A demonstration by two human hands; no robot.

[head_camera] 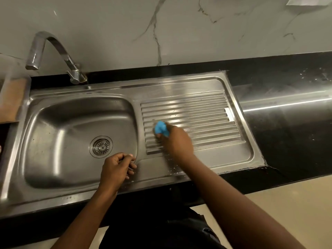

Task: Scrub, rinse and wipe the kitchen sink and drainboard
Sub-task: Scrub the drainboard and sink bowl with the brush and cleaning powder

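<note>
A steel sink basin (59, 130) with a round drain (101, 146) fills the left half of the view. To its right lies the ribbed drainboard (203, 112). My right hand (175, 141) grips a bunched blue cloth (160, 128) and presses it onto the left part of the ribs. My left hand (116, 168) hovers at the basin's front right corner, fingers loosely curled, holding nothing that I can see. Water droplets lie on the steel rim between my two hands.
A chrome tap (53, 54) arches over the basin from the back left. Black countertop (287, 123) runs right of the drainboard, with a marble wall (179, 29) behind. A brown board (14, 99) stands at the far left. Beige floor shows below the counter edge.
</note>
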